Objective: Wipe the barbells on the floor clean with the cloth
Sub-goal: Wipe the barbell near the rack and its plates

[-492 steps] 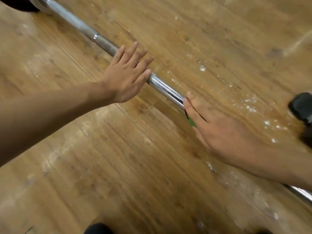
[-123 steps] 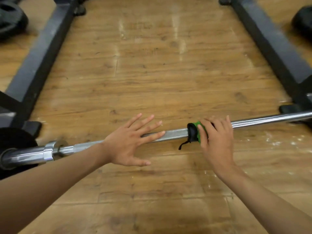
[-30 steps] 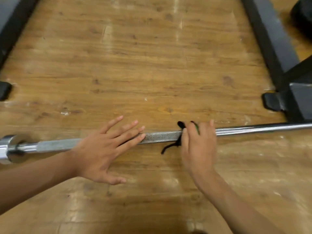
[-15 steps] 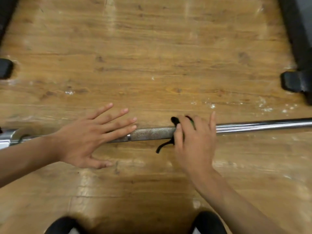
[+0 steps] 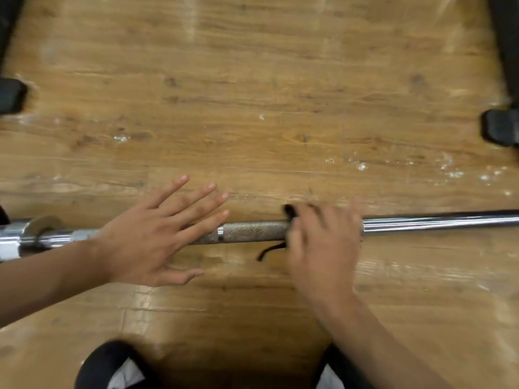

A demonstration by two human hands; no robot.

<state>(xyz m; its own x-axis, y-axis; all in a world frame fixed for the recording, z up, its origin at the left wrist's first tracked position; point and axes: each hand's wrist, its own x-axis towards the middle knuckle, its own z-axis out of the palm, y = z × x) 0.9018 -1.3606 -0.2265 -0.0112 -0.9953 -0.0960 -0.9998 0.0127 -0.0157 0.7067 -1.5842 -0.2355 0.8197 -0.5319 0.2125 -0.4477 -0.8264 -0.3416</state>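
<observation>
Left hand [image 5: 146, 242] flat, fingers [image 5: 196, 199] straight and spread, right hand [image 5: 323, 248] blurred, fingers curled over the cloth [image 5: 289, 212]

Two bare forearms reach in from the lower edge, the left forearm [image 5: 42, 284] and the right forearm [image 5: 379, 346], each uncovered as far as the frame shows. The left hand [image 5: 146, 248] is sharp, with short, pale fingernails. The right hand [image 5: 323, 248] is smeared by motion blur. At the bottom edge sit two rounded black shapes [image 5: 106, 363], each with a pale grey-white patch [image 5: 126, 374] beside it; shoes or clothed knees, I cannot tell which.
</observation>
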